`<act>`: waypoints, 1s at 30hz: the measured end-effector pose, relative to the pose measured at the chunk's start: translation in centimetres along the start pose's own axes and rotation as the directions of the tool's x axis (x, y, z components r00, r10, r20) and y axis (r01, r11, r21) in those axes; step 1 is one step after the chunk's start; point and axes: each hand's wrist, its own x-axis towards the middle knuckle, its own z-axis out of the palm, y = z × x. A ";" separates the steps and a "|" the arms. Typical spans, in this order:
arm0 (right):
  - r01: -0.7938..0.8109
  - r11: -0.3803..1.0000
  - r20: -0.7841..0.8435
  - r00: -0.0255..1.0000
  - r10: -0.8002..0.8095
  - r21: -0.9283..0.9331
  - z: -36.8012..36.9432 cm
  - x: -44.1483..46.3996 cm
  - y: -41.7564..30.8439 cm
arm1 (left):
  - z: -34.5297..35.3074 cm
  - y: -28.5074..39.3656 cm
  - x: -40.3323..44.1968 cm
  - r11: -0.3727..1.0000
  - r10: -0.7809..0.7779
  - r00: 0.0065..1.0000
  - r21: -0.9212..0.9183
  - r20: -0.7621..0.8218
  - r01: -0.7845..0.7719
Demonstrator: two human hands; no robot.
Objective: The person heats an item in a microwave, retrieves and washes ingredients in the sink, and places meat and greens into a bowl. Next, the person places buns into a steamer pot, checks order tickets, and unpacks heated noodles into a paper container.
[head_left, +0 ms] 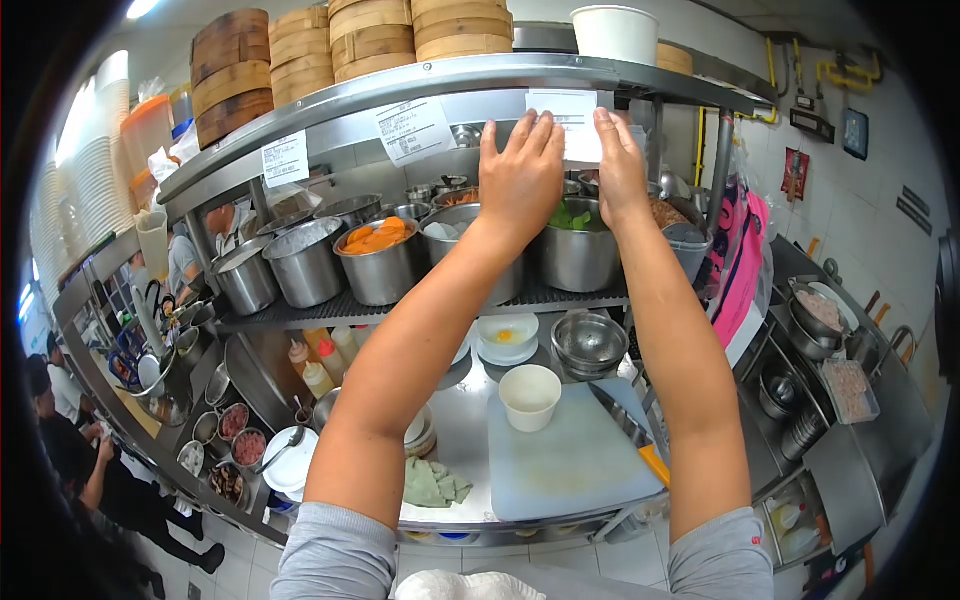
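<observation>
Both my arms reach up to the shelf's front rail. My left hand (522, 175) shows its back, fingers stretched upward over the lower left of a white paper ticket (568, 120). At the ticket's right edge is my right hand (623, 170), seen edge-on with straight fingers; I cannot tell whether its fingertips press the paper. Just below the hands stand steel pots, one with green leaves (568, 217) and one with orange slices (376, 236). Under my arms, a white paper bowl (530, 397) sits on a cutting board (570, 465), beside a knife (625, 425).
Bamboo steamers (463, 28) and a white tub (615, 35) stand on the upper shelf. Other tickets (414, 130) hang along its rail. Steel bowls (590, 342) and a green cloth (435, 484) lie on the counter. Another person (110, 470) stands at far left.
</observation>
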 end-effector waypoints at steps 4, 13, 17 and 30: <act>0.106 0.993 -0.102 0.989 -0.110 -0.049 0.8 -1.0 -0.3 | 1.2 0.9 1.1 0.994 -0.067 0.997 0.078 -0.034 0.070; 0.040 0.999 -0.220 0.974 -0.046 -0.031 -0.6 -4.6 0.1 | 2.2 0.9 2.0 0.993 -0.046 0.987 0.102 -0.155 0.063; 0.033 0.993 -0.026 0.999 -0.036 -0.117 -3.3 -12.4 -1.7 | -4.3 -0.3 -0.5 0.999 0.017 0.994 0.037 0.112 -0.021; -0.887 0.200 0.562 -0.079 0.823 -0.417 -7.5 -42.1 11.7 | -38.7 10.3 -45.4 0.272 -0.737 -0.120 0.455 0.665 0.848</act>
